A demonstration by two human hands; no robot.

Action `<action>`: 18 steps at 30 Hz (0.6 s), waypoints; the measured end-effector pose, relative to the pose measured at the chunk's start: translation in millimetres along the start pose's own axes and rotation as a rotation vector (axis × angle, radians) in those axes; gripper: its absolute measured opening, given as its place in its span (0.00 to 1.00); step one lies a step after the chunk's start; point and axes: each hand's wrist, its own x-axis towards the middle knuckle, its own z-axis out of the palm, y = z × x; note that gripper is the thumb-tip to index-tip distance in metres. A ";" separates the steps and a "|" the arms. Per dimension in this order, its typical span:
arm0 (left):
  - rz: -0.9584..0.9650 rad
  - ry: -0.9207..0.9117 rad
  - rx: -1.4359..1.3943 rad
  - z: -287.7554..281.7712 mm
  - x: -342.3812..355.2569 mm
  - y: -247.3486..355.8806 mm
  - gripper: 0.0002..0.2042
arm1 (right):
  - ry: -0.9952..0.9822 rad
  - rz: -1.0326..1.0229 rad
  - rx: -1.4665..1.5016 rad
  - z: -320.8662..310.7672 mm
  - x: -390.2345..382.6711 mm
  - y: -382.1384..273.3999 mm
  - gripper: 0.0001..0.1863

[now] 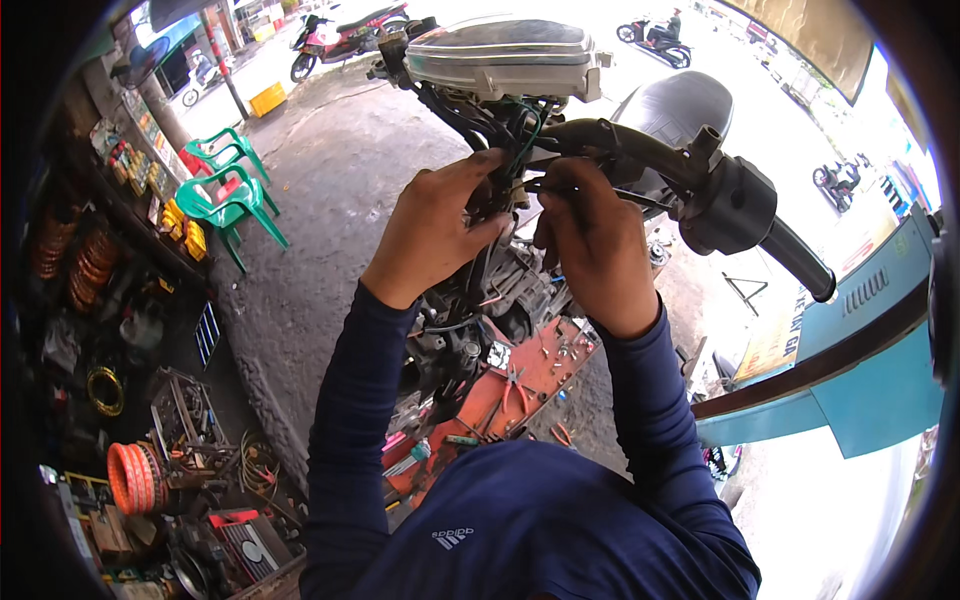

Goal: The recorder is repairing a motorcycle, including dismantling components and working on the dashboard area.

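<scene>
In front of me stands a partly stripped motorcycle, its front unit with a clear lens (500, 55) above the bare handlebar (610, 135). Just below that unit, among loose cables, my two hands work close together. Between thumb and fingers my right hand (600, 235) pinches a thin dark wire (532, 186). My left hand (432, 228) is closed beside it at the cables; whatever its fingertips grip is hidden. A green wire (527, 142) hangs above both hands. To the right are the black switch housing (728, 208) and rubber grip (800, 262).
Below my hands, a red lift platform (548, 368) carries pliers (515, 388) and scattered small parts. Green plastic chairs (228, 200) stand at left, beyond shelves of parts and an orange coil (135, 478). A blue cabinet (870, 375) is at right. Motorcycles (655, 42) are in the street.
</scene>
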 end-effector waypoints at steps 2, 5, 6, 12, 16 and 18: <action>0.058 0.012 0.030 -4.7 -9.2 -4.2 0.24 | 0.052 -0.045 0.013 0.1 -5.2 4.4 0.13; 0.010 0.196 0.005 -15.0 -40.2 -12.2 0.20 | 0.136 -0.076 0.075 -5.8 -30.8 20.6 0.15; -0.082 0.226 -0.011 -21.3 -60.2 -13.6 0.16 | 0.172 -0.099 0.046 -8.5 -44.2 30.9 0.12; -0.502 0.229 -0.812 -5.8 -233.5 12.7 0.12 | -0.075 0.482 -0.084 -1.0 -191.1 145.6 0.04; -1.125 -0.114 -0.954 45.1 -355.2 29.2 0.14 | -0.232 0.931 -0.288 17.3 -351.3 215.8 0.17; -1.342 -0.374 -0.995 73.2 -423.9 15.8 0.12 | -0.406 1.054 -0.515 11.8 -430.3 240.1 0.20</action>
